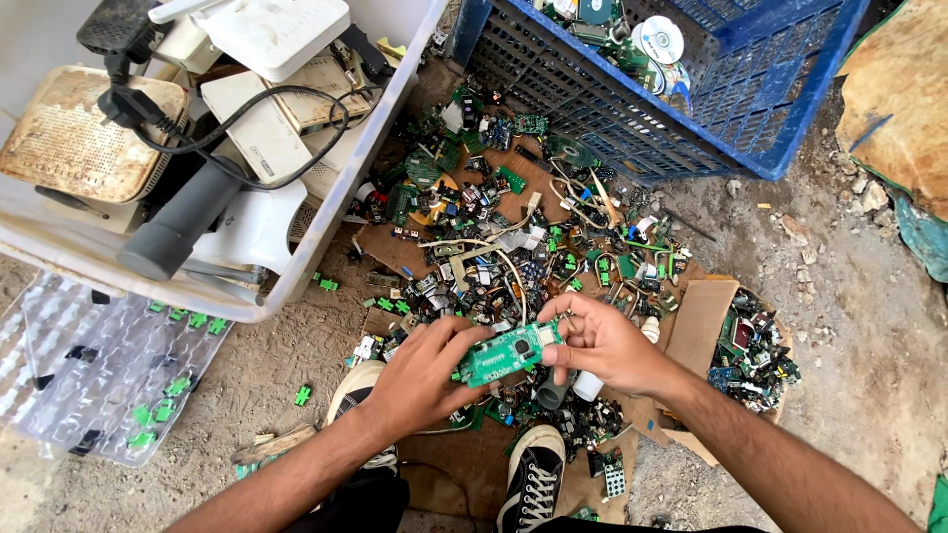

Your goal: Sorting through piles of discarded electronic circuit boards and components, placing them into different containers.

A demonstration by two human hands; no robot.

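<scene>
A small green circuit board [507, 352] is held level between both hands, low in the middle of the view. My left hand [425, 373] grips its left end with fingers curled over the top. My right hand [599, 342] pinches its right end, thumb underneath. Below the board lies a spread of broken electronic scraps [504, 247] on brown cardboard. My two black-and-white sneakers [533, 479] stand at the near edge of that pile.
A white plastic bin [326, 207] of old routers, cables and a grey cylinder stands at upper left. A blue plastic crate [592, 104] with discs and boards is at the top. A clear blister tray [109, 370] with green connectors lies left. A small cardboard box [755, 355] of parts sits right.
</scene>
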